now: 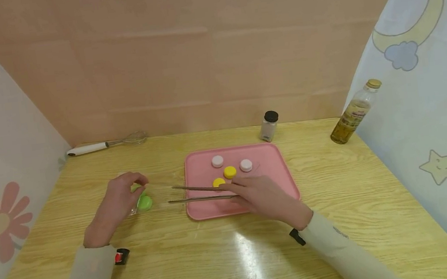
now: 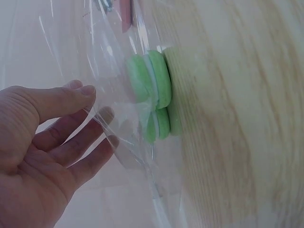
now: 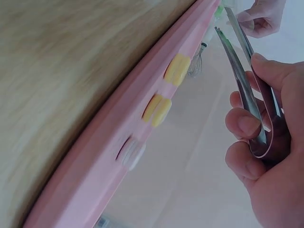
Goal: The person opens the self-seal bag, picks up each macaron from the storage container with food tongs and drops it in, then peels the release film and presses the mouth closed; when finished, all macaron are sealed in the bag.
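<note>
My left hand pinches the edge of a clear plastic bag between thumb and fingers. Inside or behind that film, two green macarons rest on the wooden table, as the left wrist view shows. My right hand holds metal tongs, their tips spread with nothing between them and pointing left toward the bag. Beneath the tongs lies a pink tray. It carries two yellow macarons and two pale pink macarons.
A whisk with a white handle lies along the back left of the table. Behind the tray stands a small black-lidded jar. A bottle of yellow oil stands at the back right, close to the side wall.
</note>
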Demonstrator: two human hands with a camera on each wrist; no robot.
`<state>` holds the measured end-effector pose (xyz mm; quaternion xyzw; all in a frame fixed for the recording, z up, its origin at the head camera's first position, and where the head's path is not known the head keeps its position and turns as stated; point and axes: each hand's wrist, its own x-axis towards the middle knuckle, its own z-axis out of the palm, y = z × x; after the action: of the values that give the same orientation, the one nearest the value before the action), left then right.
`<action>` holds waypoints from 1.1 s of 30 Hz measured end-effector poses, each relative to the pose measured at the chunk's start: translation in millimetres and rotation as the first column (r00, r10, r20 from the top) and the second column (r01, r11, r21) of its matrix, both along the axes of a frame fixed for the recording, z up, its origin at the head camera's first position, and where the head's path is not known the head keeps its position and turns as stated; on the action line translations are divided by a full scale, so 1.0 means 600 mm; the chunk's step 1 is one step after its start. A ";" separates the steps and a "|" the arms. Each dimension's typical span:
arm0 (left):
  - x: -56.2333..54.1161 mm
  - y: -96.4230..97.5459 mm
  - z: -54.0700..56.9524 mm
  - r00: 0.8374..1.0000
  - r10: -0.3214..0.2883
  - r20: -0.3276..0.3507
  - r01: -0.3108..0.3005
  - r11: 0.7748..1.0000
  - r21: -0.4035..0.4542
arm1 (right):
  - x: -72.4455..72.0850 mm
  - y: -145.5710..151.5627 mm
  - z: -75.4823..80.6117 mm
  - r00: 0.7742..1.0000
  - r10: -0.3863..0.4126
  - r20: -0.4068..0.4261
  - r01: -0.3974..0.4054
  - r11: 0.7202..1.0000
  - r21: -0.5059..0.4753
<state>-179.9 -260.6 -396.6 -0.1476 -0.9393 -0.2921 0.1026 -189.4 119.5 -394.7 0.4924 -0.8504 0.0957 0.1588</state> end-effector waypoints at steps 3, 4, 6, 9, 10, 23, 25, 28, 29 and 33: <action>0.000 -0.001 -0.001 1.000 -0.006 -0.010 0.006 1.000 0.005 | 0.005 0.017 -0.001 1.000 0.001 -0.028 -0.002 1.000 -0.021; 0.000 -0.002 -0.001 1.000 -0.006 -0.011 0.006 1.000 0.006 | 0.007 0.023 -0.002 0.999 -0.001 -0.041 0.000 1.000 -0.023; 0.000 -0.002 -0.002 1.000 -0.007 -0.012 0.007 1.000 0.007 | 0.012 0.035 -0.003 0.998 -0.006 -0.062 0.004 1.000 -0.021; -0.001 -0.002 -0.002 1.000 -0.005 -0.017 0.005 1.000 0.004 | 0.020 0.052 -0.003 0.998 -0.009 -0.063 0.008 1.000 -0.021; -0.001 -0.002 -0.002 1.000 -0.005 -0.021 0.005 1.000 0.003 | 0.022 0.058 -0.003 0.998 -0.011 -0.057 0.010 1.000 -0.023; -0.003 -0.003 -0.004 0.999 -0.014 -0.031 0.014 1.000 -0.014 | 0.053 0.116 0.001 0.994 -0.095 -0.058 0.088 0.989 -0.116; -0.002 -0.003 -0.003 0.999 -0.016 -0.030 0.015 1.000 -0.019 | 0.057 0.125 0.000 0.992 -0.117 -0.049 0.111 0.987 -0.120; -0.002 -0.003 -0.001 0.999 -0.020 -0.029 0.019 1.000 -0.020 | 0.063 0.139 0.000 0.989 -0.142 -0.034 0.137 0.983 -0.118; -0.002 -0.003 -0.001 0.999 -0.022 -0.028 0.021 1.000 -0.020 | 0.065 0.144 0.000 0.988 -0.149 -0.028 0.144 0.983 -0.116; -0.001 -0.003 0.000 1.000 -0.019 -0.022 0.019 1.000 -0.016 | 0.073 0.163 -0.003 0.983 -0.181 -0.016 0.179 0.980 -0.092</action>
<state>-180.5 -262.3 -396.3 -0.1604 -0.9391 -0.2838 0.1088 -145.4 217.0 -396.8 0.4069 -0.8843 0.1130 0.1992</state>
